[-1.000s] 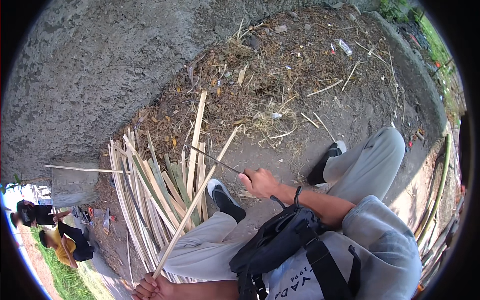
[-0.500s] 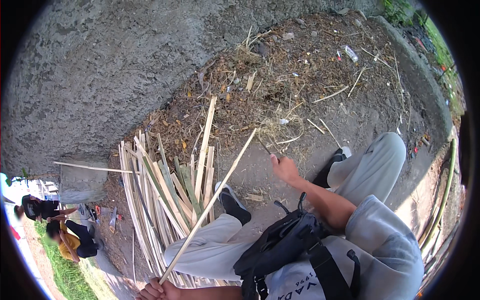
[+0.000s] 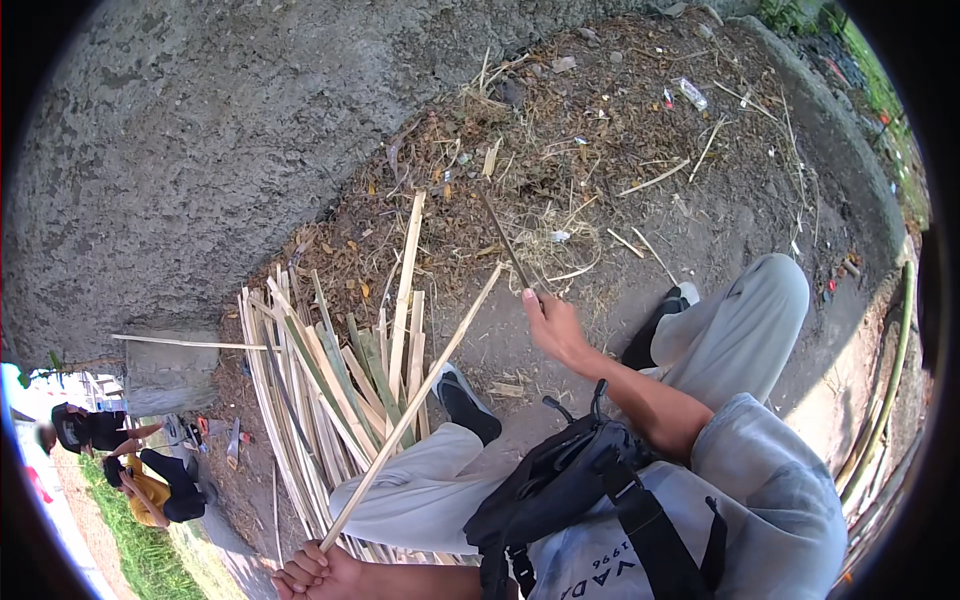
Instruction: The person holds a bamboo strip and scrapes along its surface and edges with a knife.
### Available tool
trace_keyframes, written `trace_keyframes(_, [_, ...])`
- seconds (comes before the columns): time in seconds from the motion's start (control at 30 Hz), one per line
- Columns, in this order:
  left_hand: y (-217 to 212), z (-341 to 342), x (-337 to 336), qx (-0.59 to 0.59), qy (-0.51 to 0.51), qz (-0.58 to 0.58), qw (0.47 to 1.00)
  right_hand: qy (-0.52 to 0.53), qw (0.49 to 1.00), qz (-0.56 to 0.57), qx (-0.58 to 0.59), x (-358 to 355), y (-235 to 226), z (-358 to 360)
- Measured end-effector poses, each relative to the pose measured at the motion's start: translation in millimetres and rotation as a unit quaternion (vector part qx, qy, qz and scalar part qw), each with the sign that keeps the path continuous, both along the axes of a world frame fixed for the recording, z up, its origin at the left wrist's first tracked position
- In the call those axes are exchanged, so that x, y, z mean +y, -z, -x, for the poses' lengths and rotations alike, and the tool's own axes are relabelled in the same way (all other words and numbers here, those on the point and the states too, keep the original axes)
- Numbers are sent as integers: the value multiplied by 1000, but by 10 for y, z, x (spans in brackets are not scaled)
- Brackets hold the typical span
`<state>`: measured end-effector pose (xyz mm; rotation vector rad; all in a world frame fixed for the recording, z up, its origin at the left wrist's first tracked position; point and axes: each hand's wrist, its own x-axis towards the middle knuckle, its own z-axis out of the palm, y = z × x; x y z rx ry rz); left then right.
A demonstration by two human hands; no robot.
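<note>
My left hand (image 3: 318, 574), at the lower edge, is closed around the near end of a long pale bamboo strip (image 3: 420, 402). The strip slants up and to the right, passing over my bent leg, and its far end is free. My right hand (image 3: 556, 328) grips a knife (image 3: 508, 243) with a long, thin, dark blade that points up and to the left. The blade is just beyond the strip's far end and apart from it. Beside my left leg lies a pile of split bamboo strips (image 3: 335, 385), mostly pale with a few green ones.
A rough concrete wall (image 3: 200, 170) rises at the left and far side. Dry leaves, bamboo scraps and a clear plastic bottle (image 3: 691, 94) litter the ground. Long poles (image 3: 890, 385) lie at the right. Two people (image 3: 150, 480) are at the far left. A black bag (image 3: 550, 480) hangs across my body.
My right hand has moved a little left and up, and the knife blade has swung up so more of its length shows. My left hand still holds the strip in nearly the same place.
</note>
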<state>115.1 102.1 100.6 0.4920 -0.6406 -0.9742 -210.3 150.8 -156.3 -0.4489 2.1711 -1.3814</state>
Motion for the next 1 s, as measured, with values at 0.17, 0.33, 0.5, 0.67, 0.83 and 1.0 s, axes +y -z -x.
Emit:
trace_keyframes(0.17, [12, -221, 34, -8, 140, 52, 989, -143, 987, 12, 70, -31, -202, -124])
trace_keyframes(0.33, [-158, -442, 117, 1, 261, 106, 959, -206, 969, 21, 132, 25, -129, -270])
trace_keyframes(0.5, [-243, -515, 282, -22, 251, 138, 958, -140, 986, -49, 78, -28, 304, -162])
trace_keyframes(0.67, [-263, -489, 391, -36, 168, 98, 980, -40, 987, -151, -48, 85, 1026, 72])
trace_keyframes(0.83, [-124, -153, 272, -68, -30, -21, 997, -24, 997, -66, -18, -59, 513, 120])
trace_keyframes(1.0, [171, 263, -129, -88, 2, -1, 996, -59, 994, -89, 0, 61, 500, 126])
